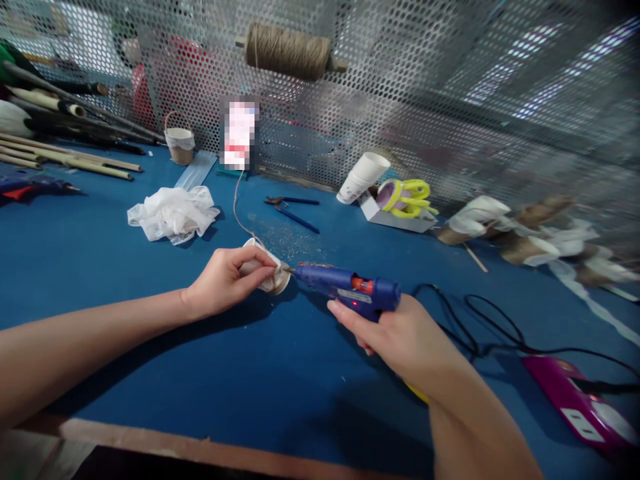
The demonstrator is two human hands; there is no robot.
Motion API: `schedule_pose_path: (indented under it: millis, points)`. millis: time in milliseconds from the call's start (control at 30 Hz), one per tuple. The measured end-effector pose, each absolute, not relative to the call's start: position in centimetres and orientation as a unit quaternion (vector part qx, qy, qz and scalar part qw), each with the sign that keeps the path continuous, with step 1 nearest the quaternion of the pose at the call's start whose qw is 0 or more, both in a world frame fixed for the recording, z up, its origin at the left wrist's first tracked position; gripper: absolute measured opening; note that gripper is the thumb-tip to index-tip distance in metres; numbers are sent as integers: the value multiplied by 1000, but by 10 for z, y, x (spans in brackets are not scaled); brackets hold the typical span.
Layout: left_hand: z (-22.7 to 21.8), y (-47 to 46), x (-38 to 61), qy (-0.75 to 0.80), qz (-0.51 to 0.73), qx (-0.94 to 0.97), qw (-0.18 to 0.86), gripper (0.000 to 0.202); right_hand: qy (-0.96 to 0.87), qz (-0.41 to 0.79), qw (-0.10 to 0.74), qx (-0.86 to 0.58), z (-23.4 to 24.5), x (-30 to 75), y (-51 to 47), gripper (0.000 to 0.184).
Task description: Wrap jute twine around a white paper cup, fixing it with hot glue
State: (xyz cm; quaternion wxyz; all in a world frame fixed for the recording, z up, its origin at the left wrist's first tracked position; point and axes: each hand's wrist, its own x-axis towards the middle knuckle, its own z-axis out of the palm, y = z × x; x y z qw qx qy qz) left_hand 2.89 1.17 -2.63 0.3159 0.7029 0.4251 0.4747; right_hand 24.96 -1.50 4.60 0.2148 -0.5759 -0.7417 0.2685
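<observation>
My left hand [237, 277] is closed around a white paper cup [266, 251], which lies tilted on its side with twine at its base end. From the cup a strand of twine [236, 200] runs back along the table. My right hand [395, 330] grips a blue hot glue gun [325, 279], its small red light lit. The gun's nozzle points left and meets the twined end of the cup, close to my left fingertips. Whether the tip touches the cup cannot be made out.
Blue-handled pliers [295, 212], crumpled white cloth [173, 213] and a small twine-wrapped basket [179, 145] lie beyond my hands. A twine spool [287, 51] hangs on the perforated metal screen. Stacked paper cups [363, 177] stand right of the pliers. Black cord leads toward a purple power strip [575, 400].
</observation>
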Motion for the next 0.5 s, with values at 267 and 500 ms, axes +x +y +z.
schedule_pose_path:
  millis: [267, 500]
  points:
    - [-25, 10, 27, 405, 463, 735, 286, 9, -699, 340, 168, -607, 46, 250, -5, 34]
    - [-26, 11, 27, 396, 468, 740, 275, 11, -693, 368, 174, -595, 43, 254, -2, 36]
